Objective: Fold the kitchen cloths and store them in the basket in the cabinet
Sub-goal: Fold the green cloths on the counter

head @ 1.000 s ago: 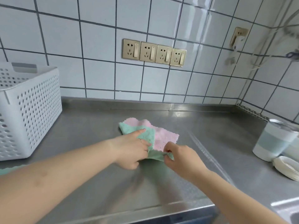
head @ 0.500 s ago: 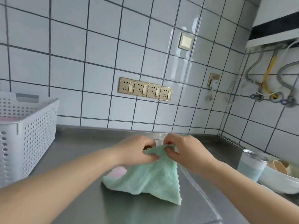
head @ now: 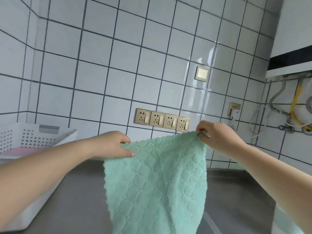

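Both grips, left hand (head: 111, 146) and right hand (head: 217, 135), pinch green cloth (head: 155, 186) unfolded above worktop (head: 81, 200); folding, basket (head: 33, 137) storage remain.

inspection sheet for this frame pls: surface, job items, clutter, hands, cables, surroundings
Surface: steel counter, bare where visible.
Job's things: green cloth held up unfolded, hanging over the counter; white perforated basket at left on the counter, something pink inside.
Clutter: nothing seen.
Hands: left hand grips the cloth's upper left corner; right hand pinches the upper right corner.
Cables: white wires and a yellow hose with grey pipes on the right wall.
Surroundings: white tiled wall; row of four gold sockets, a single socket to the right, a square wall plate above.
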Action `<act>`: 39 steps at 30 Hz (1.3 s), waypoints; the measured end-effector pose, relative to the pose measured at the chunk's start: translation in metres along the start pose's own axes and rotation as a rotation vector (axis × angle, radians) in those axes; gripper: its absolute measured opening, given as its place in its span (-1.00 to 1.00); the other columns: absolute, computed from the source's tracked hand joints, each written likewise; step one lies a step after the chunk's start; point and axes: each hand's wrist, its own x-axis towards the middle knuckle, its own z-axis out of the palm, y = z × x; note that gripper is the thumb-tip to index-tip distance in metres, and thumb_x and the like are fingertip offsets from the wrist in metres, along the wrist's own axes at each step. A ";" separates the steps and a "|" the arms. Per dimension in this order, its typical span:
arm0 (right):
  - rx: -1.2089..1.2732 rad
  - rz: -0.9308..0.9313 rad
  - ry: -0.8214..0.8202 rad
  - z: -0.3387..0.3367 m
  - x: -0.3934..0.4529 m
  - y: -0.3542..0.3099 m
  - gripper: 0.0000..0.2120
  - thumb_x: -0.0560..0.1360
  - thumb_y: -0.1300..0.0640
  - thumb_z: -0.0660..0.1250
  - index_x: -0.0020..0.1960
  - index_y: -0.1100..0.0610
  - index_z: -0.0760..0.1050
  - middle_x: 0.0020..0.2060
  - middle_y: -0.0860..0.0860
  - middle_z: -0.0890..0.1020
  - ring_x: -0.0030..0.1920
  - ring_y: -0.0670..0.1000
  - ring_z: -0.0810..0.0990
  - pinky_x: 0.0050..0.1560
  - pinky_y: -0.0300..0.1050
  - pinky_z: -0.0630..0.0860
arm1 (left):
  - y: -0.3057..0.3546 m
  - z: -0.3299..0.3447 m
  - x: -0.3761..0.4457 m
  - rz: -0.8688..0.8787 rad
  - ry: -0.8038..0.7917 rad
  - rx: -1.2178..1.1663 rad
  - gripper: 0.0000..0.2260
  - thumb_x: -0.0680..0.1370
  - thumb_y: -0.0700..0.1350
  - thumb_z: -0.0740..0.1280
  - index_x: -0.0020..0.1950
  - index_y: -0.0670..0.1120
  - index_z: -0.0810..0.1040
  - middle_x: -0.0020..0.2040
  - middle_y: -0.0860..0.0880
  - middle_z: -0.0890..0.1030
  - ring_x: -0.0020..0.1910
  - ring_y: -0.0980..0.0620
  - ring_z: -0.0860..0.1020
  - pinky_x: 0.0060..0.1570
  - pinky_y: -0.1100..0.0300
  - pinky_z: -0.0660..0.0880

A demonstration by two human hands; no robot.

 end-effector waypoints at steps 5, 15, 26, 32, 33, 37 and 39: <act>0.062 0.100 0.018 0.036 0.023 0.004 -0.84 0.56 0.07 0.19 0.10 0.01 0.48 -0.13 0.04 0.63 -0.16 0.11 0.56 -0.18 -0.05 0.53 | -0.037 -0.012 0.012 -0.131 0.352 -0.072 -0.87 0.49 0.04 0.39 -0.08 0.00 0.56 -0.26 0.11 0.51 -0.27 0.13 0.46 -0.31 0.26 0.31; 0.812 0.174 0.066 0.110 -0.057 -0.020 -0.87 0.58 0.17 0.21 -0.15 0.02 0.37 -0.40 -0.08 0.40 -0.47 -0.16 0.31 -0.43 -0.32 0.23 | -0.075 0.036 -0.050 -0.166 0.375 -0.438 -0.78 0.56 0.06 0.27 -0.08 -0.07 0.58 -0.10 -0.31 0.61 -0.21 -0.06 0.53 -0.12 0.08 0.37; 0.719 0.226 -0.710 0.148 -0.186 -0.033 -0.94 0.59 0.15 0.21 -0.06 0.09 0.41 -0.32 0.06 0.52 -0.55 -0.13 0.48 -0.48 -0.25 0.44 | -0.090 0.135 -0.177 -0.443 -0.406 -0.393 -0.81 0.58 0.05 0.23 -0.12 -0.05 0.39 -0.38 -0.06 0.50 -0.41 -0.10 0.62 -0.47 0.17 0.46; 0.632 0.268 -0.714 0.163 -0.181 -0.033 -0.97 0.56 0.13 0.26 -0.04 0.08 0.46 -0.32 0.01 0.54 -0.51 -0.16 0.47 -0.46 -0.25 0.46 | -0.089 0.135 -0.165 -0.448 -0.327 -0.377 -0.76 0.59 0.03 0.22 -0.19 -0.09 0.39 -0.37 -0.01 0.50 -0.42 0.07 0.56 -0.40 0.25 0.46; 0.630 0.294 -0.686 0.170 -0.176 -0.032 -0.97 0.56 0.12 0.26 -0.05 0.06 0.47 -0.30 0.00 0.56 -0.43 -0.11 0.50 -0.43 -0.23 0.48 | -0.089 0.137 -0.159 -0.461 -0.293 -0.392 -0.75 0.59 0.01 0.22 -0.18 -0.13 0.40 -0.36 -0.03 0.49 -0.43 0.07 0.55 -0.39 0.23 0.47; 0.594 0.382 -0.641 0.199 -0.154 -0.031 -0.95 0.54 0.08 0.26 -0.07 0.03 0.48 -0.21 -0.02 0.59 -0.32 0.01 0.58 -0.28 -0.08 0.58 | -0.094 0.150 -0.133 -0.516 -0.201 -0.309 -0.72 0.59 0.00 0.22 -0.24 -0.13 0.30 -0.42 -0.02 0.42 -0.60 0.10 0.44 -0.49 0.29 0.33; 0.570 0.394 -0.651 0.211 -0.146 -0.034 -0.94 0.54 0.09 0.26 -0.06 0.05 0.48 -0.21 -0.02 0.57 -0.35 -0.01 0.57 -0.32 -0.12 0.57 | -0.096 0.155 -0.123 -0.541 -0.188 -0.258 -0.71 0.59 -0.01 0.21 -0.26 -0.09 0.24 -0.46 -0.02 0.39 -0.64 0.11 0.40 -0.53 0.29 0.28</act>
